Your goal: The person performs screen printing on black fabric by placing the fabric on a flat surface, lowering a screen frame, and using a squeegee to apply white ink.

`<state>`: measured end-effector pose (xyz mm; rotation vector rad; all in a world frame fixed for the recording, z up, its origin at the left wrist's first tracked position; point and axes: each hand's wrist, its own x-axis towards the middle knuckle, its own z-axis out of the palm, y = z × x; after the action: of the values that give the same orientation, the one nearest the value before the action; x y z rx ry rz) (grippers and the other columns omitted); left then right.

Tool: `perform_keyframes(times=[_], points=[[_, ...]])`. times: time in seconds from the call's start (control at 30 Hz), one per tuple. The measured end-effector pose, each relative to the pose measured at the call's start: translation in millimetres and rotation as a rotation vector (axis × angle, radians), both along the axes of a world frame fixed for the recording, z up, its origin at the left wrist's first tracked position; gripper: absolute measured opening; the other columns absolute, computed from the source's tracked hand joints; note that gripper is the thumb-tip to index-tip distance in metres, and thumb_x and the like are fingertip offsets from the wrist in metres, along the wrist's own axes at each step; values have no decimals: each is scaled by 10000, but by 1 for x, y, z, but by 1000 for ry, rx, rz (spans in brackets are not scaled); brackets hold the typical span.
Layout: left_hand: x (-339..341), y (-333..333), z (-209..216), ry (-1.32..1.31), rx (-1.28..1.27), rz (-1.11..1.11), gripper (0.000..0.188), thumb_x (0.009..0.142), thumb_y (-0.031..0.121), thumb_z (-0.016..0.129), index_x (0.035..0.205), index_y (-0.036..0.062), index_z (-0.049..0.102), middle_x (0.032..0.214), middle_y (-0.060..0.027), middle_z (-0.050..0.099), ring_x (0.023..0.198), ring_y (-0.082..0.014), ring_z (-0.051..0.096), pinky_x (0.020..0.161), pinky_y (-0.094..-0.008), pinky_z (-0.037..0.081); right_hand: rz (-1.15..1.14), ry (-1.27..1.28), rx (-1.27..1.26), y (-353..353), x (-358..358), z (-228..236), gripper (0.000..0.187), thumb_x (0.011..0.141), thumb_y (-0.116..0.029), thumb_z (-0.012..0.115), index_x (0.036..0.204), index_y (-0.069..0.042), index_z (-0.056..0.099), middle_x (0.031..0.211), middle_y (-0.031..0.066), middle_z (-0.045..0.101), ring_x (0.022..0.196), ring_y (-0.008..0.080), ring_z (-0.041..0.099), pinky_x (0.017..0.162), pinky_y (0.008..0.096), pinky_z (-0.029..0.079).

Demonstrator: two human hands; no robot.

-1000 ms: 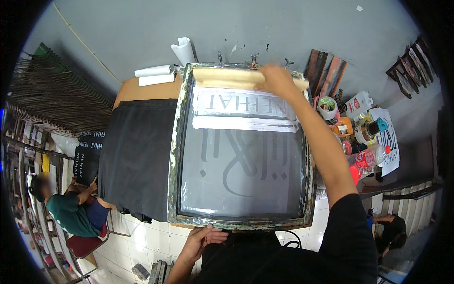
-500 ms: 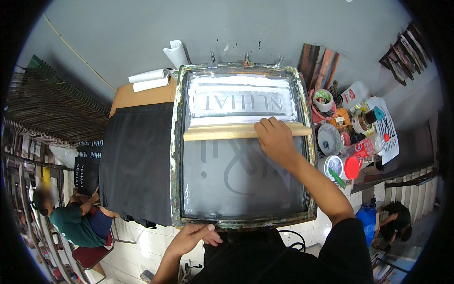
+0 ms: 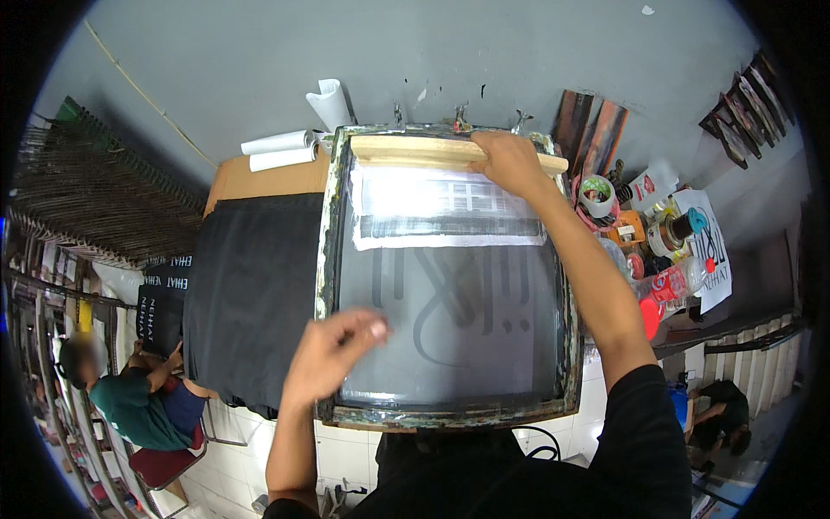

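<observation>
My right hand (image 3: 508,163) is closed around the wooden handle of a long squeegee (image 3: 415,152), which lies across the far end of a printing screen. Paint-stained edges surround the screen frame (image 3: 327,259), and grey mesh (image 3: 458,355) fills it. White ink (image 3: 380,233) covers the mesh's far part, with lettering partly visible through it. Large dark curved shapes show in the nearer mesh. Over the near left side of the frame hovers my left hand (image 3: 339,346), its fingers loosely bent and nothing in them. The squeegee's blade edge is hidden.
Black fabric (image 3: 251,303) lies left of the frame, with paper rolls (image 3: 281,147) behind it. Bottles (image 3: 683,277), tape (image 3: 596,195) and tubs crowd the right side. Clamps (image 3: 461,117) stand at the far edge. One person (image 3: 143,402) sits at left; another (image 3: 724,415) is at right.
The squeegee and my right hand have moved away from me to the screen's far end. My left hand has risen from the near frame edge to over the mesh.
</observation>
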<state>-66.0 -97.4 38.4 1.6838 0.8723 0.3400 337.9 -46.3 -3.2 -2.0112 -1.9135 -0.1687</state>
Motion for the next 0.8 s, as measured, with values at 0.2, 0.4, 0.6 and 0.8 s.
perform_keyframes(times=[0.2, 0.4, 0.6, 0.8], points=[[107, 138, -7, -59, 917, 130, 376, 911, 232, 727, 1195, -9, 681, 1112, -215, 721, 1046, -361, 691, 954, -422, 515, -36, -13, -46, 28, 14, -1, 448, 774, -349, 829, 1099, -69, 698, 977, 148, 734, 994, 352, 694, 841, 481, 540], [157, 216, -22, 325, 873, -62, 410, 789, 253, 819, 1104, 4, 735, 1025, -171, 755, 959, -364, 713, 869, -447, 544, -250, -46, -153, 8, 16, 0, 577, 702, -609, 814, 909, -73, 763, 857, 158, 743, 832, 336, 727, 760, 464, 563], [147, 208, -28, 242, 777, -34, 391, 785, 261, 827, 1087, 22, 757, 941, -197, 752, 890, -360, 721, 818, -435, 544, -236, -83, -86, -4, 10, -5, 596, 703, -646, 797, 858, -70, 768, 834, 140, 742, 790, 326, 728, 702, 452, 566], [115, 170, -32, 160, 766, -36, 318, 788, 216, 823, 1030, 20, 762, 906, -208, 737, 823, -369, 708, 771, -434, 537, -224, -83, -83, -37, -15, -8, 592, 676, -651, 813, 804, -77, 742, 810, 108, 725, 784, 304, 720, 683, 436, 554]])
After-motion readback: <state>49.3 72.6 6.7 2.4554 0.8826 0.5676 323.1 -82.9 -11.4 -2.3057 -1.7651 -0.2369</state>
